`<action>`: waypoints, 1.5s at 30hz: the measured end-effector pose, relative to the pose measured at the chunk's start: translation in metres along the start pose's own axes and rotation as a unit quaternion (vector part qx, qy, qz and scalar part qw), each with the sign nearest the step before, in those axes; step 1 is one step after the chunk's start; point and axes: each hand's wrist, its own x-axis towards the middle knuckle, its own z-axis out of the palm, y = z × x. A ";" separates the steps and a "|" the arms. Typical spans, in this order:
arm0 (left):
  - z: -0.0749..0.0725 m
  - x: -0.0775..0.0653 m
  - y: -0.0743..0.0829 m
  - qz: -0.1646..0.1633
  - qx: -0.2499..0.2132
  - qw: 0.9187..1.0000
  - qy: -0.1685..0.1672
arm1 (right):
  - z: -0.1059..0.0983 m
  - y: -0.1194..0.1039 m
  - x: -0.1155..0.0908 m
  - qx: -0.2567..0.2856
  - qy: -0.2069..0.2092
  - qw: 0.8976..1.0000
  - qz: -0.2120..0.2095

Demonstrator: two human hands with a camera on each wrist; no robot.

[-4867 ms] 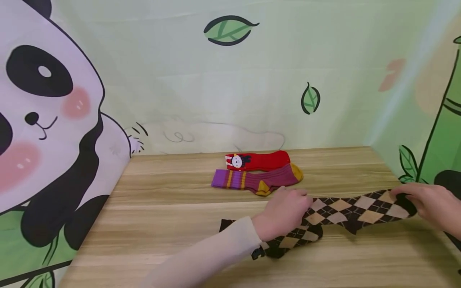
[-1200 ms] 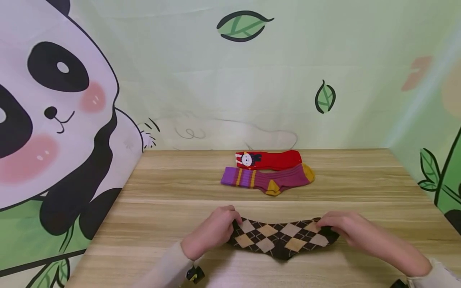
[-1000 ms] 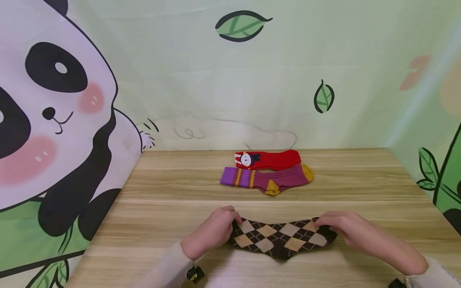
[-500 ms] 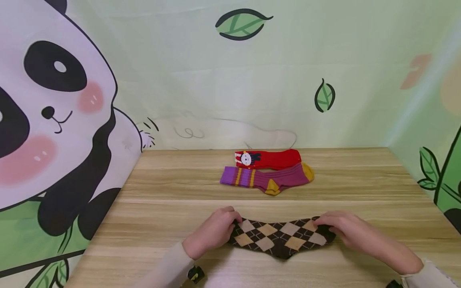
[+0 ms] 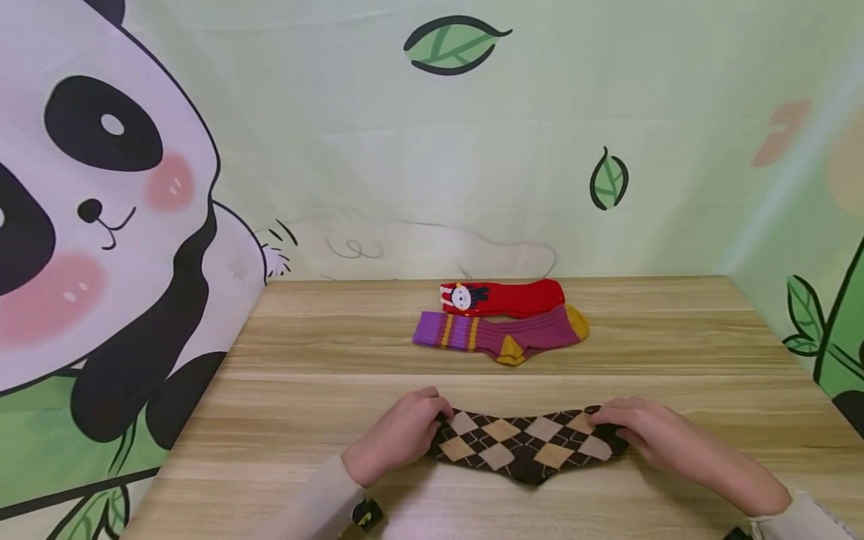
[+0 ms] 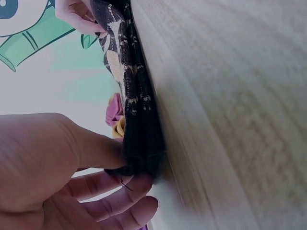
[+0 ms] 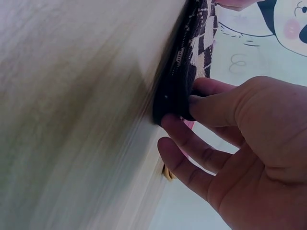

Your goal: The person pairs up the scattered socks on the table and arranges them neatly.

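A brown, tan and grey argyle sock (image 5: 520, 446) lies lengthwise near the front of the table, its dark heel pointing toward me. My left hand (image 5: 401, 431) pinches its left, cuff end; in the left wrist view the thumb (image 6: 98, 151) presses on one side with fingers on the other. At the dark toe end, my right hand (image 5: 658, 435) pinches the fabric, as the right wrist view shows with thumb and fingers around the edge (image 7: 180, 93). Several dark layers show at the ends. Whether a second argyle sock lies underneath is hidden in the head view.
Farther back lie a purple sock with yellow stripes, heel and toe (image 5: 486, 334), and behind it a red sock with a rabbit-like figure (image 5: 520, 298). They touch or nearly touch. A printed cloth backdrop (image 5: 364, 150) rises behind the wooden table (image 5: 304, 375).
Nearly five seconds ago one argyle sock was stretched rightward above another. It has since come left and down, covering the other from view. During the last second, hands and sock barely move.
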 end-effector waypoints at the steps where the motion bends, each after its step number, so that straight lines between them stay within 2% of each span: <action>1: 0.000 0.000 0.000 0.000 0.002 1.000 0.001 | 0.000 0.000 0.000 0.000 0.001 1.000 0.000; 5: -0.002 -0.002 0.001 0.006 0.019 1.000 0.012 | -0.002 -0.001 0.001 -0.007 0.009 1.000 -0.005; 11: -0.006 -0.004 0.005 0.017 0.043 0.998 0.037 | -0.006 -0.004 0.003 -0.048 0.049 0.997 -0.028; 16: -0.009 -0.004 0.009 0.024 0.040 0.998 0.041 | -0.009 -0.008 0.008 -0.066 0.086 0.993 -0.050; 21: -0.010 -0.003 0.013 0.042 0.023 0.998 0.037 | -0.006 -0.014 0.013 -0.059 0.113 0.988 -0.086; 26: -0.010 -0.003 0.016 0.052 0.001 0.999 0.016 | -0.001 -0.022 0.016 -0.040 0.106 0.988 -0.106; 33: -0.009 -0.001 0.019 0.070 0.000 0.997 -0.013 | 0.010 -0.025 0.016 -0.028 0.092 0.988 -0.125; 40: -0.003 0.000 0.017 0.106 0.015 0.994 -0.016 | 0.014 -0.024 0.014 -0.014 0.054 0.992 -0.114; 45: -0.001 -0.001 0.017 0.099 0.019 0.994 -0.030 | 0.016 -0.023 0.012 0.001 0.033 0.994 -0.103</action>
